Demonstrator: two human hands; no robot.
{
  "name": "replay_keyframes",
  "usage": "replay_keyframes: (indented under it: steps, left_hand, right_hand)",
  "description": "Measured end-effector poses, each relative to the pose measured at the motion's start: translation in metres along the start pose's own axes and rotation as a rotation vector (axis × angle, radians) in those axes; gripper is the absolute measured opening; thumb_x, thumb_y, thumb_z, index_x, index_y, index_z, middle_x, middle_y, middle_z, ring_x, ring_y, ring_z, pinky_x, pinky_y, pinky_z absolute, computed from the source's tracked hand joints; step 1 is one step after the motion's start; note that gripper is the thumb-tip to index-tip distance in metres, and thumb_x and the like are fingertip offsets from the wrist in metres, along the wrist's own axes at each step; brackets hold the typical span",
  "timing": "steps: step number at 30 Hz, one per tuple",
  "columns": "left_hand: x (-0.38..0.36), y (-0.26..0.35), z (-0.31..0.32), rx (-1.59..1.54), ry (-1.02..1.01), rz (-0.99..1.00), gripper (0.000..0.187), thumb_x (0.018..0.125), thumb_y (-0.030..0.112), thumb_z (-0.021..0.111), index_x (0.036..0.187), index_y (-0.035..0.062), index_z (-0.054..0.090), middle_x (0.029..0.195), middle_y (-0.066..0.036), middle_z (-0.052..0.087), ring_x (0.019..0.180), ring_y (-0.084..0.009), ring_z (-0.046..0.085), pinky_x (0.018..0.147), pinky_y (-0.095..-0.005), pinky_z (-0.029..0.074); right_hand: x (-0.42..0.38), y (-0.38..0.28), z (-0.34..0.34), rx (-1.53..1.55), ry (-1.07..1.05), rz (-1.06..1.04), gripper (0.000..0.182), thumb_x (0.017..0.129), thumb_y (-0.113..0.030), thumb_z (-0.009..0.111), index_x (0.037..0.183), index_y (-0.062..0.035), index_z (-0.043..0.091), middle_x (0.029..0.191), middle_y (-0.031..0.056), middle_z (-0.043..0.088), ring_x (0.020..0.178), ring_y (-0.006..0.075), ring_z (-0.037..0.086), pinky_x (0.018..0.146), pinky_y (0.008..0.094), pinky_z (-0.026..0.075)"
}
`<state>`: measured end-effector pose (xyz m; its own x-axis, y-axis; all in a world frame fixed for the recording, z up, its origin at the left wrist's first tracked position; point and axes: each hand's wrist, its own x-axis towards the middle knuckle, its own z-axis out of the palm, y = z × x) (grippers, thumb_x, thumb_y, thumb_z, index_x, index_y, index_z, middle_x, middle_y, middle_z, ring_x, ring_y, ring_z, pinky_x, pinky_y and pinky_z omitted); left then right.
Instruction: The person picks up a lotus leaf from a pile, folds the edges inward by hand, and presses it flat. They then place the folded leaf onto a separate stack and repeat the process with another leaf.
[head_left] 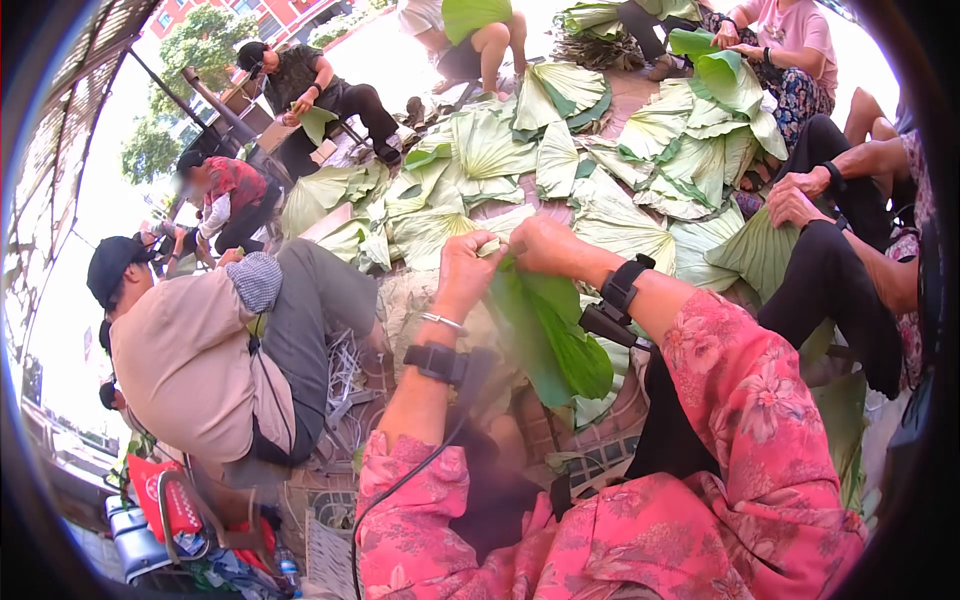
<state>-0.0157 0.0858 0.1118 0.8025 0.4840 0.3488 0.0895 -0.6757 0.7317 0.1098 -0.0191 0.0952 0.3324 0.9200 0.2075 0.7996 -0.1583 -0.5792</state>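
Both of my hands are raised in the middle of the view, close together over a green leaf that hangs down folded below them. My left hand is closed, with a small pale piece between thumb and fingers. Just beside it, my right hand pinches the top of the leaf. Each wrist wears a black strap, and a cable runs down from the left one. Large pale green leaves lie spread and overlapping on the ground beyond my hands.
A person in a beige top sits close at the left. At the right, another person's hands are near a leaf. More people sit around the leaves. A red bag and a chair stand at the lower left.
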Motion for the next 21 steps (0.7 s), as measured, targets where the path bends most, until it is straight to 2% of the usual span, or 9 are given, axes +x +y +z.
replay_keyframes:
  steps: [3, 9, 12, 15, 18, 21]
  left_hand:
    - [-0.001, -0.002, 0.002, -0.029, -0.019, -0.032, 0.012, 0.072, 0.008, 0.067, 0.078, -0.0014, 0.064, 0.062, -0.002, 0.057, 0.056, -0.0071, 0.048, 0.054, -0.0251, 0.042]
    - [-0.001, -0.016, 0.003, 0.23, 0.046, -0.001, 0.007, 0.075, 0.001, 0.057, 0.081, 0.0018, 0.06, 0.068, -0.007, 0.056, 0.061, -0.0096, 0.05, 0.055, -0.0266, 0.042]
    - [-0.005, -0.018, 0.011, 0.006, 0.04, -0.201, 0.012, 0.073, -0.003, 0.053, 0.082, 0.0019, 0.059, 0.07, -0.007, 0.056, 0.065, -0.0111, 0.049, 0.057, -0.0267, 0.042]
    - [-0.004, -0.029, 0.026, -0.308, 0.13, -0.371, 0.016, 0.069, -0.005, 0.052, 0.083, 0.0021, 0.059, 0.071, -0.006, 0.056, 0.063, -0.0127, 0.049, 0.056, -0.0266, 0.041]
    - [-0.003, -0.023, 0.026, -0.371, 0.109, -0.364, 0.017, 0.067, -0.002, 0.055, 0.083, 0.0025, 0.059, 0.071, -0.003, 0.056, 0.063, -0.0123, 0.05, 0.055, -0.027, 0.041]
    - [-0.001, -0.015, 0.018, -0.103, -0.039, -0.316, 0.018, 0.067, 0.005, 0.059, 0.085, 0.002, 0.058, 0.068, -0.006, 0.058, 0.059, -0.0164, 0.054, 0.055, -0.0303, 0.043]
  right_hand:
    - [0.004, 0.01, 0.005, -0.054, 0.038, -0.033, 0.009, 0.063, -0.007, 0.057, 0.068, -0.0022, 0.063, 0.071, 0.0179, 0.061, 0.072, 0.0326, 0.061, 0.064, 0.039, 0.048]
    - [0.006, 0.022, 0.008, 0.126, 0.092, -0.097, 0.019, 0.058, -0.001, 0.051, 0.073, -0.0014, 0.064, 0.07, 0.0169, 0.062, 0.069, 0.03, 0.061, 0.064, 0.0367, 0.048]
    - [0.009, 0.03, 0.013, 0.115, 0.003, -0.109, 0.021, 0.058, -0.001, 0.05, 0.075, -0.0005, 0.063, 0.072, 0.0172, 0.063, 0.07, 0.0295, 0.061, 0.064, 0.0355, 0.048]
    - [0.013, 0.031, 0.016, 0.226, -0.035, -0.122, 0.014, 0.062, -0.005, 0.054, 0.072, -0.0018, 0.063, 0.073, 0.0158, 0.062, 0.069, 0.0285, 0.06, 0.061, 0.0348, 0.047]
    - [0.004, 0.014, 0.008, 0.231, -0.072, 0.0, 0.015, 0.062, -0.009, 0.057, 0.073, -0.0019, 0.063, 0.071, 0.0159, 0.062, 0.068, 0.0294, 0.06, 0.061, 0.0351, 0.048]
    - [0.0, 0.017, 0.011, 0.097, 0.062, -0.202, 0.016, 0.063, -0.015, 0.06, 0.074, -0.0031, 0.064, 0.071, 0.0166, 0.062, 0.069, 0.0317, 0.061, 0.063, 0.0369, 0.048]
